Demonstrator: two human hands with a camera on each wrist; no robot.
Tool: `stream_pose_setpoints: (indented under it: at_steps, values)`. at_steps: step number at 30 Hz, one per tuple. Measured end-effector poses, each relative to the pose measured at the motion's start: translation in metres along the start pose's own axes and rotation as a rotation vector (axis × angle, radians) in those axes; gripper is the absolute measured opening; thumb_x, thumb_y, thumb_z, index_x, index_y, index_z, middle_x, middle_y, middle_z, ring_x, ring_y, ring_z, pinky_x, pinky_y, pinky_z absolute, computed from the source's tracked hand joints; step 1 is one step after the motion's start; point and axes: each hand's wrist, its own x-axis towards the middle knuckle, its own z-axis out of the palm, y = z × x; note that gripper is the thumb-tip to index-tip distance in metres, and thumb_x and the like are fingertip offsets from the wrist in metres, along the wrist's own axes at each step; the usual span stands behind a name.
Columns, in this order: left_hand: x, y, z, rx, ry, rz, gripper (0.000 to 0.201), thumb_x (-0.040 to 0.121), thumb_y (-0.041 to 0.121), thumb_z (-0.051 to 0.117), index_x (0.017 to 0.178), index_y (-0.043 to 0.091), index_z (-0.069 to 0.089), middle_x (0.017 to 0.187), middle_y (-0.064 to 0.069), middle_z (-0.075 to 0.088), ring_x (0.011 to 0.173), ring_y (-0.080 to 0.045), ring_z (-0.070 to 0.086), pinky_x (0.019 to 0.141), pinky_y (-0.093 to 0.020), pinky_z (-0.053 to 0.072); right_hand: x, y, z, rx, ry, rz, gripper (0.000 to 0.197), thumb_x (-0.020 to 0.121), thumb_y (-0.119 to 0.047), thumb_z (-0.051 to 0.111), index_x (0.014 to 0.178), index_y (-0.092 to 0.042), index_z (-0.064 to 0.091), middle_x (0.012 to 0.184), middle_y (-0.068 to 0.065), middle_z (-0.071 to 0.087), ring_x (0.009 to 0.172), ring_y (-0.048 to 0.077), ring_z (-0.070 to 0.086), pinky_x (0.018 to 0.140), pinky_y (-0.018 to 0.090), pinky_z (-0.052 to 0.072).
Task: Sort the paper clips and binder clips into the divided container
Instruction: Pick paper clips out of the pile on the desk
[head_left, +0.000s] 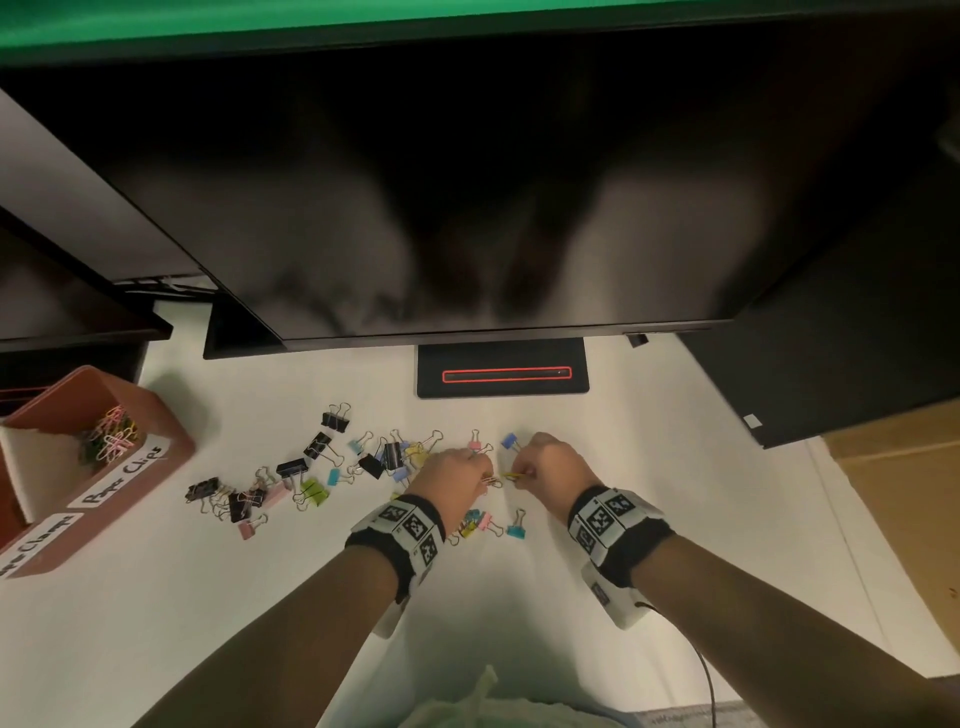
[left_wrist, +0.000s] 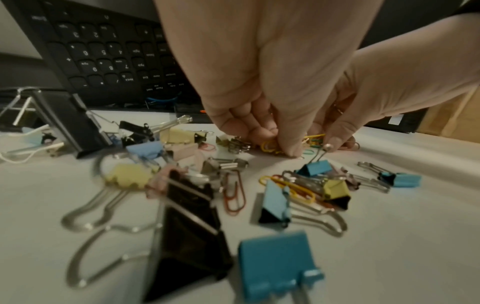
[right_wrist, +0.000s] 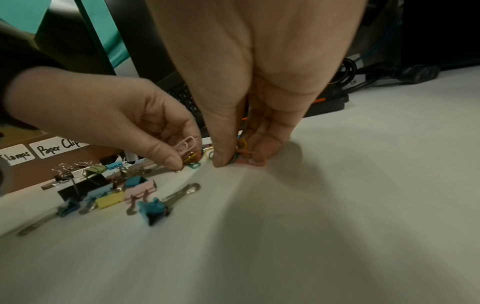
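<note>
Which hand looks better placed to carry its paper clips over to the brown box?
Probably the left hand: it already pinches paper clips and is nearer the divided container on the left. The right hand also pinches clips but lies farther away.

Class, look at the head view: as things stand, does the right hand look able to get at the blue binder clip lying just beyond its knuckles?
Probably yes. The blue binder clip lies alone on bare desk beside the right hand, nothing between them. But that hand already pinches paper clips, so its fingers are occupied.
</note>
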Motion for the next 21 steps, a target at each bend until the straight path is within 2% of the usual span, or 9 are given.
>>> stream_pose_setpoints:
  at_steps: [2, 3, 7, 11, 15, 19, 21]
  values:
    - [0.002, 0.0, 0.002, 0.026, -0.015, 0.0, 0.02, 0.091, 0.015, 0.051, 0.109, 0.013, 0.058, 0.132, -0.008, 0.05, 0.118, -0.025, 0.051, 0.1, -0.037, 0.043, -0.001, 0.0, 0.0, -0.022, 0.0, -0.026, 0.016, 0.086, -0.013, 0.061, 0.098, -0.008, 0.071, 0.105, 0.011, 0.058, 0.092, 0.027, 0.059, 0.085, 0.032, 0.049]
    - [0.003, 0.0, 0.003, 0.049, -0.022, 0.0, 0.02, 0.09, 0.013, 0.053, 0.109, 0.013, 0.059, 0.134, -0.008, 0.048, 0.116, -0.025, 0.053, 0.099, -0.037, 0.044, -0.001, 0.0, 0.001, -0.042, -0.003, -0.039, 0.016, 0.086, -0.013, 0.06, 0.098, -0.008, 0.071, 0.106, 0.011, 0.059, 0.094, 0.028, 0.059, 0.085, 0.034, 0.049]
    - [0.004, 0.001, 0.004, 0.093, -0.017, -0.006, 0.02, 0.088, 0.011, 0.056, 0.107, 0.011, 0.059, 0.122, -0.008, 0.049, 0.097, -0.022, 0.058, 0.089, -0.032, 0.049, -0.002, -0.003, 0.002, -0.088, -0.009, -0.04, 0.018, 0.088, -0.012, 0.055, 0.1, -0.012, 0.069, 0.103, 0.009, 0.065, 0.095, 0.026, 0.059, 0.085, 0.035, 0.05]
    - [0.002, 0.002, 0.006, 0.173, -0.027, 0.008, 0.024, 0.088, 0.011, 0.056, 0.112, 0.01, 0.054, 0.133, -0.012, 0.046, 0.106, -0.025, 0.055, 0.093, -0.036, 0.045, -0.002, -0.006, 0.003, -0.055, -0.007, -0.027, 0.018, 0.087, -0.011, 0.054, 0.101, -0.014, 0.065, 0.1, 0.01, 0.067, 0.093, 0.028, 0.06, 0.085, 0.036, 0.051]
    - [-0.006, -0.001, 0.009, 0.189, 0.0, -0.018, 0.023, 0.09, 0.015, 0.055, 0.112, 0.01, 0.05, 0.11, -0.008, 0.058, 0.1, -0.022, 0.053, 0.085, -0.031, 0.043, -0.002, -0.008, 0.0, 0.003, -0.023, -0.022, 0.019, 0.089, -0.021, 0.058, 0.106, -0.015, 0.064, 0.103, 0.009, 0.066, 0.096, 0.026, 0.06, 0.087, 0.033, 0.049]
    - [-0.011, -0.005, 0.009, 0.143, -0.002, -0.037, 0.023, 0.091, 0.013, 0.051, 0.114, 0.01, 0.05, 0.11, -0.008, 0.057, 0.103, -0.023, 0.052, 0.089, -0.032, 0.042, 0.001, -0.014, 0.001, 0.02, -0.044, 0.009, 0.031, 0.088, -0.019, 0.061, 0.118, -0.012, 0.061, 0.116, 0.011, 0.064, 0.107, 0.027, 0.058, 0.097, 0.035, 0.046]
    - [-0.011, -0.006, 0.007, 0.141, -0.002, -0.034, 0.022, 0.092, 0.013, 0.049, 0.114, 0.009, 0.051, 0.111, -0.008, 0.056, 0.104, -0.023, 0.051, 0.09, -0.033, 0.041, 0.003, -0.019, 0.004, -0.016, -0.061, 0.031, 0.031, 0.088, -0.018, 0.061, 0.118, -0.011, 0.061, 0.117, 0.011, 0.064, 0.107, 0.028, 0.058, 0.096, 0.035, 0.046]
